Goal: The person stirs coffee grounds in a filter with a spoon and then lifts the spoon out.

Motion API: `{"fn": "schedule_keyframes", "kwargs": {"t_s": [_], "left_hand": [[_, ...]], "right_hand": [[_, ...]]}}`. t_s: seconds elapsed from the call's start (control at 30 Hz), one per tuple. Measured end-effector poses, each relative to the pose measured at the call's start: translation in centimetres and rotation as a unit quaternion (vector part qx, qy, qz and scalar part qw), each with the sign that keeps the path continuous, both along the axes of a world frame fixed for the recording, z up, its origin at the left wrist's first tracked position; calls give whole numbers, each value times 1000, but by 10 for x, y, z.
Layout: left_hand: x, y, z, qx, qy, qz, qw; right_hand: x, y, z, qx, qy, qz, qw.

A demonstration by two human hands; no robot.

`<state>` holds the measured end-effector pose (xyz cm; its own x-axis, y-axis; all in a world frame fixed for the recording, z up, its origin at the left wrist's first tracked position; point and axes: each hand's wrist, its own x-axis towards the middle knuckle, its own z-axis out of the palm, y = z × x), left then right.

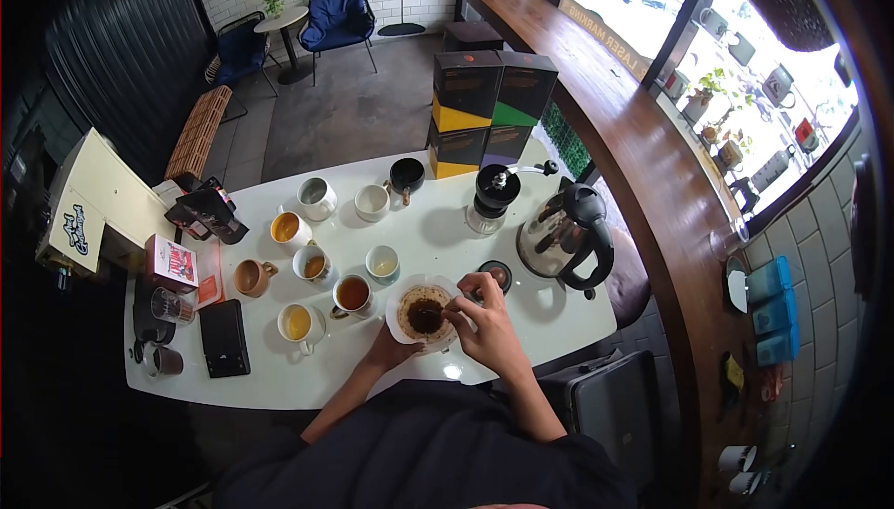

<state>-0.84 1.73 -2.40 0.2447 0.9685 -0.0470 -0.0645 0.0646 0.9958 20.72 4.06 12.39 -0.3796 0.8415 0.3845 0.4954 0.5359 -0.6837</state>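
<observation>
Daylight blows out the window [745,53] at right — left side dim, heavy fisheye w/ black corners.

left hand [389,351] mostly hidden under paper filter [421,312], tool in right fingers [458,302] too small to tell

White rounded table [438,239] carrying coffee equipment.
Sitting directly on it: a steel kettle with black handle [564,237], a black hand grinder [494,194], stacked black boxes [491,113], assorted ceramic cups [317,198], and a paper-filter dripper holding dark grounds [425,313].

white paper filter [399,315], wet coffee grounds [426,314] inside
</observation>
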Motion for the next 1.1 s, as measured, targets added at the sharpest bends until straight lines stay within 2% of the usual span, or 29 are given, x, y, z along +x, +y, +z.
{"fn": "schedule_keyframes", "kwargs": {"t_s": [0.27, 0.63, 0.87, 0.93, 1.1], "left_hand": [[4, -1, 14, -9, -27, -4, 1000], [-3, -3, -36, 30, 17, 21, 999], [0, -2, -12, 7, 29, 10, 1000], [-5, -1, -33, 16, 50, 9, 999], [-1, -5, -22, 22, 57, 11, 998]], "right_hand": [[1, 0, -2, -2, 8, -5, 1000], [-2, 3, 1, 14, 14, 8, 1000], [-2, 4, -2, 18, 10, -9, 1000], [-1, 3, -1, 11, 20, -7, 1000], [0, 2, -3, 17, 19, -17, 1000]]}}
